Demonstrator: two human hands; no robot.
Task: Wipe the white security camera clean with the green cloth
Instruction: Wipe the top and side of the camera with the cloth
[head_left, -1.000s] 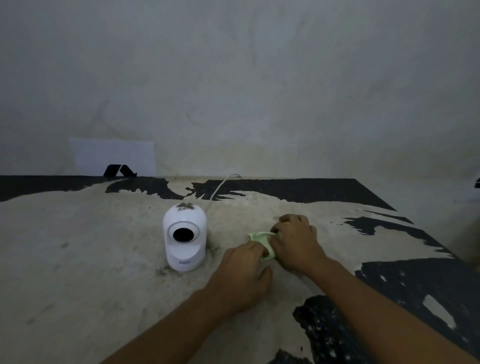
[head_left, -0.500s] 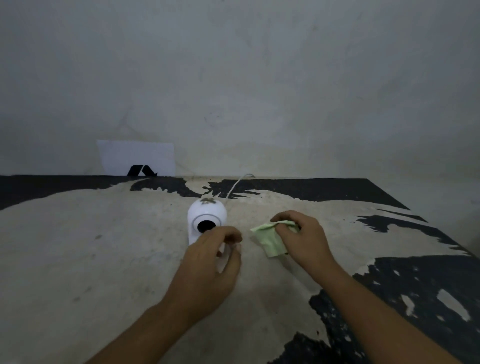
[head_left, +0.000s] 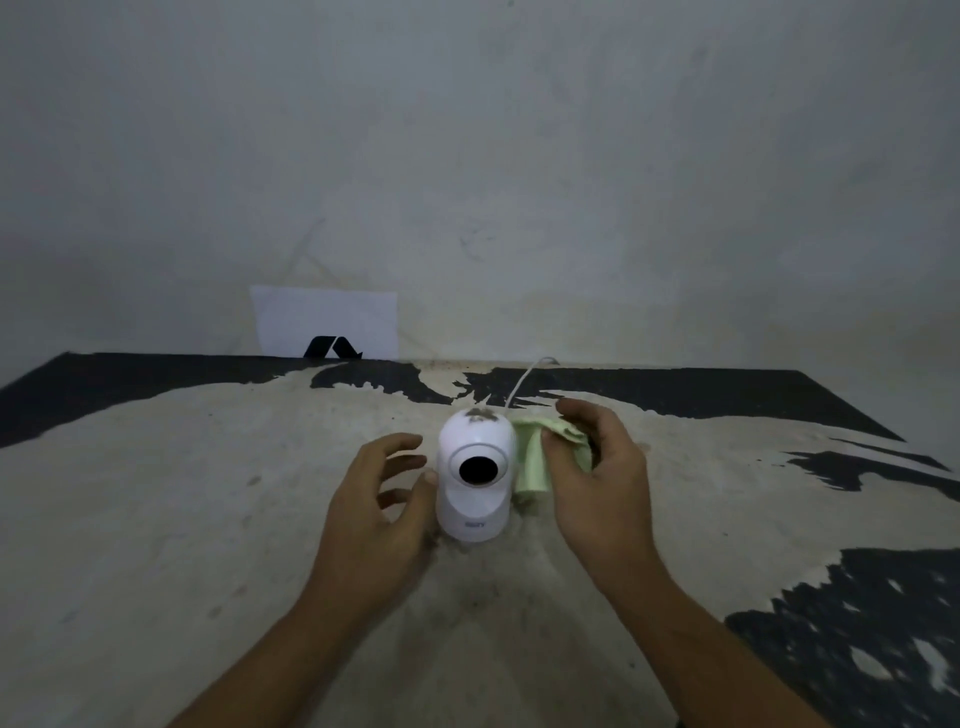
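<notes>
Within the last second both hands had left the bare surface (head_left: 156, 519) for the upright white security camera (head_left: 476, 475), left hand (head_left: 382, 512) spread beside it, right hand (head_left: 597, 478) pinching the green cloth (head_left: 530, 467) against its side, so wiping looked imminent.

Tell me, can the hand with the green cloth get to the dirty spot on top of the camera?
Probably yes. The right hand holds the green cloth right beside the white security camera, and nothing covers the dirty spot on top. The left hand is at the other side, lower down.
</notes>
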